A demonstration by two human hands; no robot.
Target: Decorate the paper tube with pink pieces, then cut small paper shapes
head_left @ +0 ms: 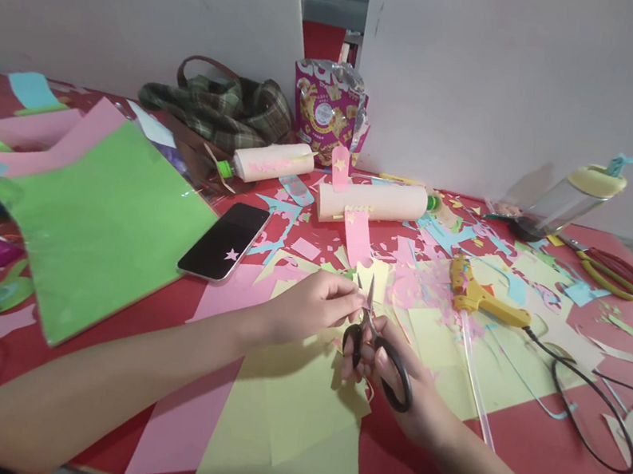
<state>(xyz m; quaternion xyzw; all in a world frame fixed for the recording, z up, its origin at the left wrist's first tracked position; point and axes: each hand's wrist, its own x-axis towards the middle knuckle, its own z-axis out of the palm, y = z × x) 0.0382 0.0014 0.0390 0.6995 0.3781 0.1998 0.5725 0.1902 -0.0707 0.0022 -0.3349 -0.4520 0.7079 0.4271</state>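
Observation:
In the middle of the head view, my right hand [396, 376] grips black-handled scissors [368, 322], fingers through the loops. The blades point away from me and stand slightly apart. My left hand [326, 303] is closed in a pinch right beside the blades. Whatever lies between its fingertips is too small to make out. Under both hands are pale yellow paper sheets [288, 443], overlapping a pink sheet [183, 417]. Just beyond the scissors, a paper-wrapped tube [386, 203] with a green end lies on its side, with pink strips and small yellow stars on it.
A phone [224, 242] carrying a pink star lies left, beside green card [94, 224]. On the right are a yellow glue gun [484, 301] with a looping cord, more scissors [614, 271] and a clear bottle [571, 200]. A snack bag [328, 114] stands behind another wrapped tube [274, 163].

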